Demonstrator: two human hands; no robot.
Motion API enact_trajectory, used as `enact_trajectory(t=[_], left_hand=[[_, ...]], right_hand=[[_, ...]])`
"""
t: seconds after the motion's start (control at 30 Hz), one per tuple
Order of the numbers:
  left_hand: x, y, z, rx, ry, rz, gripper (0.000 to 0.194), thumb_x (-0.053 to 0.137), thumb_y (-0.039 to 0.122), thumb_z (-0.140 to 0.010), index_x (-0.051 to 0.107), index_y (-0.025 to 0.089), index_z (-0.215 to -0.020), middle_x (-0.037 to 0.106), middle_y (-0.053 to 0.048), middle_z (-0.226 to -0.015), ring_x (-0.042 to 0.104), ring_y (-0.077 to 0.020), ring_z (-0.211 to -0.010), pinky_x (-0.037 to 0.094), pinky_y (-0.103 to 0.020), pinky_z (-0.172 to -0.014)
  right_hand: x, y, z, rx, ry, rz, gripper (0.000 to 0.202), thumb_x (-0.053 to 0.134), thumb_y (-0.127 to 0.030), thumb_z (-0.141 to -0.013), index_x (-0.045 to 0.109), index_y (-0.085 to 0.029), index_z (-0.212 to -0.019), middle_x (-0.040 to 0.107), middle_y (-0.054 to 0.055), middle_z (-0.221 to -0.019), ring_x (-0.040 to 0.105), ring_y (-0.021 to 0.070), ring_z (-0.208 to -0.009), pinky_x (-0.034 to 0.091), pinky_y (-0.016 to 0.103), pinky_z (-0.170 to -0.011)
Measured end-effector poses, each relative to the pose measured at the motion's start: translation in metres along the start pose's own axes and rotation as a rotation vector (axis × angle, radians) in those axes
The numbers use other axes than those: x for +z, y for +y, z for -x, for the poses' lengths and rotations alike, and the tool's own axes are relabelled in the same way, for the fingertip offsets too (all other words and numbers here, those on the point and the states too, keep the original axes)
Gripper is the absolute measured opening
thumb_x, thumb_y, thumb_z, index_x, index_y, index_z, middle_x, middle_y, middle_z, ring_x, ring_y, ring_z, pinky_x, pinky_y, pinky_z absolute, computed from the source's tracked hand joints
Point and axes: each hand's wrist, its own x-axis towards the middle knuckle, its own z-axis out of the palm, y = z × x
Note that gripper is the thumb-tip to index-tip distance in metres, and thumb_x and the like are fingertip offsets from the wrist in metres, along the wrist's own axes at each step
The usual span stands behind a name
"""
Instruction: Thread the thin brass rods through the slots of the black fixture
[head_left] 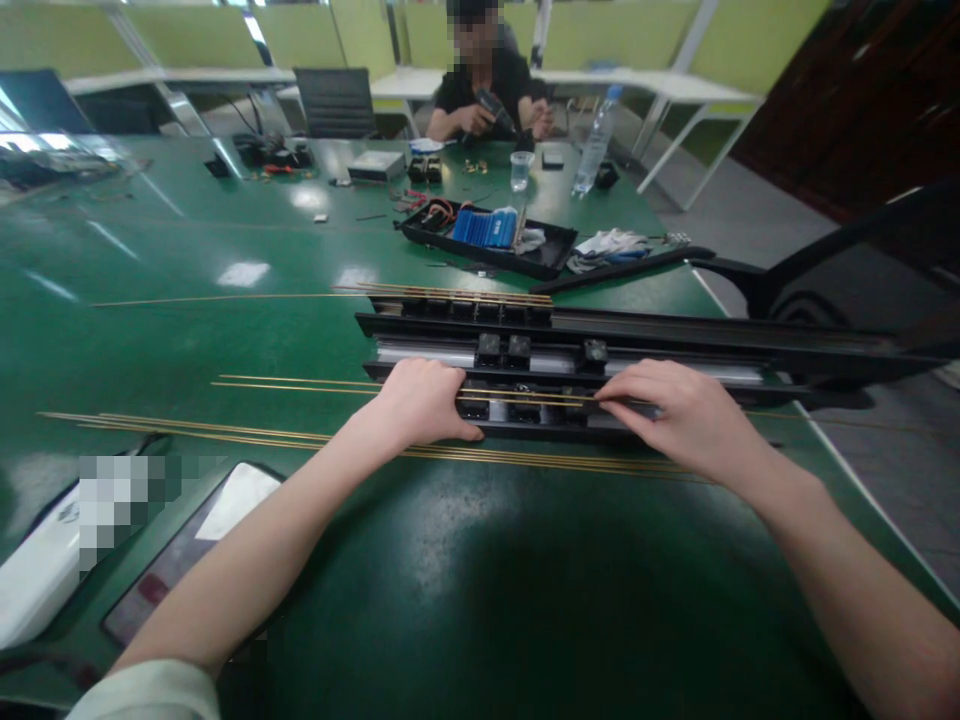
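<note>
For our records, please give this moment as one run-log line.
Left hand: on nearest black rail | Right hand: fingers pinching thin brass-coloured rod | More rods: on green table, near side

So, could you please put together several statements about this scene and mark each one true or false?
1. The right hand pinches a thin rod. True.
2. The left hand is raised well clear of the rails. False: it touches the front rail.
3. The bottle stands farther away than the tray. True.
4. The cup sits inside the tray. False: it stands on the table, beyond the tray.
5. The person across the table holds a dark tool. True.
6. The tabletop is white. False: it is green.
</note>
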Motion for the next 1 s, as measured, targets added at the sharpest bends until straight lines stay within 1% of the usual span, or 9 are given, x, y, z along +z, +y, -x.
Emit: enact_trajectory(t=[0.2, 0.47, 0.6, 0.77, 1.0], left_hand=[[-0.001, -0.0003, 0.0013, -0.012, -0.015, 0.011, 0.068, 0.063, 0.075, -0.064, 0.073, 0.016, -0.096, 0.076, -0.013, -0.095, 0.071, -0.0319, -0.087, 0.051, -0.037, -0.074], [-0.0007, -0.001, 0.0051, -0.008, 0.005, 0.012, 0.068, 0.066, 0.074, -0.063, 0.073, 0.015, -0.095, 0.076, -0.014, -0.094, 0.071, -0.0325, -0.088, 0.051, -0.037, -0.074], [-0.0014, -0.0013, 0.0064, -0.009, -0.004, 0.013, 0.067, 0.066, 0.074, -0.064, 0.074, 0.015, -0.096, 0.076, -0.014, -0.095, 0.071, -0.0323, -0.089, 0.051, -0.038, -0.075], [-0.0034, -0.0011, 0.0073, -0.01, -0.012, 0.021, 0.067, 0.067, 0.073, -0.064, 0.074, 0.015, -0.096, 0.076, -0.015, -0.097, 0.071, -0.0332, -0.091, 0.051, -0.038, -0.077], [-0.0021, -0.0006, 0.0077, -0.005, -0.011, 0.022, 0.068, 0.066, 0.073, -0.065, 0.074, 0.014, -0.098, 0.076, -0.016, -0.098, 0.07, -0.0341, -0.091, 0.051, -0.04, -0.078]], right_hand=[[0.003, -0.0028, -0.0002, 0.013, 0.025, -0.04, 0.019, 0.054, -0.026, -0.093, 0.072, -0.022, -0.096, 0.075, 0.007, -0.1, 0.068, 0.0255, -0.095, 0.052, 0.04, -0.083], [0.0049, -0.0038, 0.0001, 0.014, 0.027, -0.023, 0.02, 0.054, -0.029, -0.093, 0.073, -0.022, -0.097, 0.075, 0.007, -0.102, 0.068, 0.027, -0.096, 0.053, 0.042, -0.083], [0.0044, -0.0019, 0.0013, 0.027, 0.02, -0.011, 0.019, 0.058, -0.032, -0.091, 0.072, -0.022, -0.099, 0.075, 0.007, -0.101, 0.068, 0.0272, -0.094, 0.053, 0.042, -0.081], [0.0023, 0.0011, 0.0025, 0.038, 0.016, 0.01, 0.017, 0.059, -0.034, -0.091, 0.071, -0.022, -0.096, 0.075, 0.006, -0.097, 0.068, 0.0267, -0.09, 0.053, 0.042, -0.076], [0.0069, -0.0048, 0.0009, 0.023, 0.013, -0.031, 0.02, 0.056, -0.031, -0.093, 0.072, -0.021, -0.098, 0.075, 0.007, -0.098, 0.069, 0.0262, -0.091, 0.053, 0.041, -0.081]])
